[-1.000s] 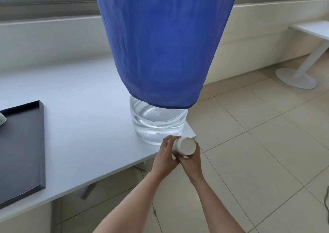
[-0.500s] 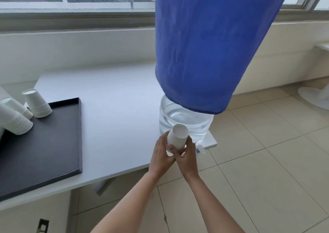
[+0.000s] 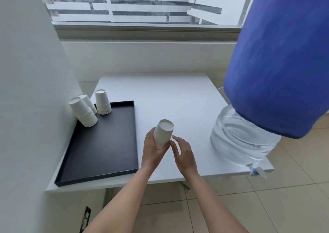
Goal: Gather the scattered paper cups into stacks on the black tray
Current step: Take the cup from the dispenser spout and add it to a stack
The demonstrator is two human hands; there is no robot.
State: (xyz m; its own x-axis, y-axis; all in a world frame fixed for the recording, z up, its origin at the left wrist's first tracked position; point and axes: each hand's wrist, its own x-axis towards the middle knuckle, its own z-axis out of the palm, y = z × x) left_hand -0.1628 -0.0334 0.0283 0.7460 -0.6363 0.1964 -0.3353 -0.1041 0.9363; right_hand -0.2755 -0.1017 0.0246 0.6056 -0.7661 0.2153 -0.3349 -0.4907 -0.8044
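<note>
the black tray (image 3: 99, 143) lay on the left part of the white table (image 3: 169, 99), its long side running away from me. three stacks of paper cups stood upside down at its far left corner: the nearest stack (image 3: 83, 113), a second stack (image 3: 88, 101) just behind it and partly hidden, and a third stack (image 3: 102, 102) by the far rim. whether the second one sat fully inside the rim i could not tell. the rest of the tray held nothing.

on the right end of the table stood a clear water jug (image 3: 236, 140) with water in it, its upper part under a blue cover (image 3: 277, 63) and its tap (image 3: 256, 170) poking past the near edge.

the held cups (image 3: 162, 133), what looked like a few nested together, hung above the table between tray and jug. they were inverted, base up and mouth down, with the long axis leaning a little to the right. the left hand (image 3: 153, 151) had its fingers wrapped round the lower end. the right hand (image 3: 185, 154) was just beside them, fingers loose and spread, gripping nothing.

half a second before, both hands had clasped the cups in front of the jug, out past the table's edge. by now they had come left over the table, and the right hand had let go.
</note>
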